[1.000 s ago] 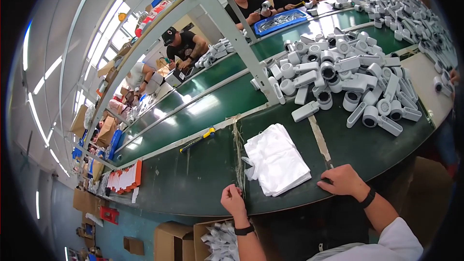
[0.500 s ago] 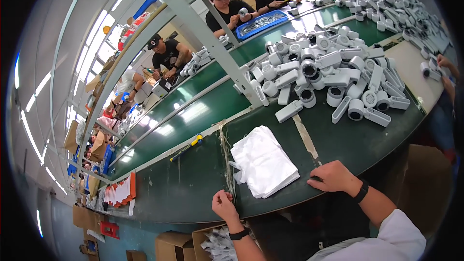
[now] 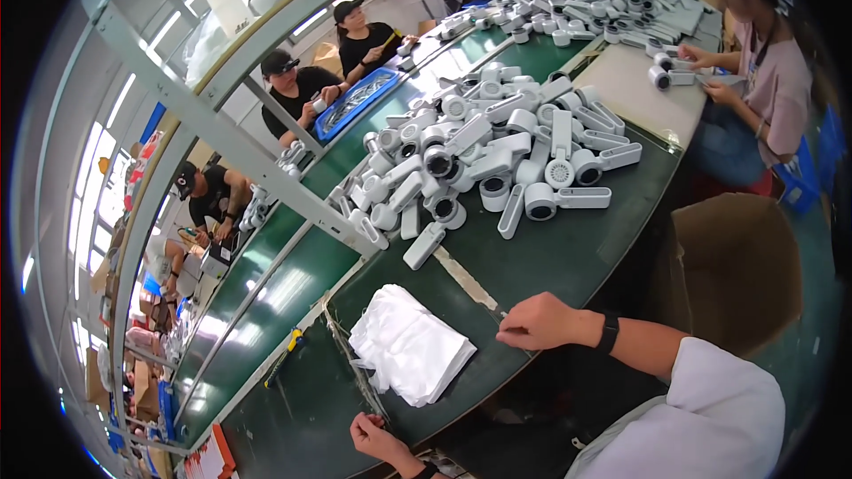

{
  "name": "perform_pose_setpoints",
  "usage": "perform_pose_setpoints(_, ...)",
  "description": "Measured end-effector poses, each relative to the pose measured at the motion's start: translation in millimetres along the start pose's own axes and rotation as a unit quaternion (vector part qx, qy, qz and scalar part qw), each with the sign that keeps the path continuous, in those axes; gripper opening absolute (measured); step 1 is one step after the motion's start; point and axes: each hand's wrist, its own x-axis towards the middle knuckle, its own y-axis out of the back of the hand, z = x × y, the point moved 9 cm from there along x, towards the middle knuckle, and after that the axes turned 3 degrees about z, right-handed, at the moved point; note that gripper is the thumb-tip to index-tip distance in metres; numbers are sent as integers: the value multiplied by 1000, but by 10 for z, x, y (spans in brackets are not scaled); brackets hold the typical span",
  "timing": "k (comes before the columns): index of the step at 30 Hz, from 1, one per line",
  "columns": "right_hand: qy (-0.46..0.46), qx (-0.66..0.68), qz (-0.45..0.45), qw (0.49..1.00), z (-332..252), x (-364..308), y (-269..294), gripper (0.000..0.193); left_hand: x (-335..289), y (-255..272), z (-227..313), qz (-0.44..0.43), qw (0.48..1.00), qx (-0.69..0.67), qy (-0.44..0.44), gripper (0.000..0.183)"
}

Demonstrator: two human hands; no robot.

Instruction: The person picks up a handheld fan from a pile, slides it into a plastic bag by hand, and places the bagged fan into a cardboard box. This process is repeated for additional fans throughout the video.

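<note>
My left hand [image 3: 377, 437] is at the table's front edge, its fingers curled in with nothing visible in them. Farther right, my right hand [image 3: 539, 321] rests by the edge in a loose fist; nothing shows in it either. Between the two lies a stack of thin white plastic bags [image 3: 413, 346] on the dark green tabletop [image 3: 532, 262], touched by neither hand. Beyond it is a big heap of light-grey handheld devices [image 3: 497, 137], each with a round head and flat handle, looking like small fans.
A yellow-and-dark hand tool [image 3: 286, 357] lies left of the bags. A metal frame post [image 3: 231, 142] rises at the far side. Co-workers sit across the belt [image 3: 271, 279], one near a blue tray [image 3: 357, 103]. A person [image 3: 754, 71] works at right, above an open cardboard box [image 3: 737, 270].
My view has swung right, so the table contents sit farther left and the person at right is now in sight. Both hands stay curled near the edge; the bags lie as before.
</note>
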Motion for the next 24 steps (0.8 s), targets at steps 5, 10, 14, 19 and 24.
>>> perform_pose_setpoints(5, -124, -185, 312, 924, 283, -62, 1193, 14, 14, 113, 43, 28, 1000, 13, 1, 18)
perform_pose_setpoints(10, -277, -362, 203, 867, 1109, -357, 1703, 53, 78, -99, 76, -25, 999, 21, 6, 18)
perform_pose_setpoints(14, -283, -393, 163, 860, 1205, -312, 1613, 46, 111, -219, 132, -72, 997, 6, -25, 16)
perform_pose_setpoints(19, -278, -174, 123, 937, 1075, -297, 1284, 31, -782, -978, 1480, -265, 885, 169, -343, 21)
perform_pose_setpoints(24, -387, 429, 104, 809, 783, -254, 428, 34, -938, -1309, 1478, -278, 819, 284, -413, 27)
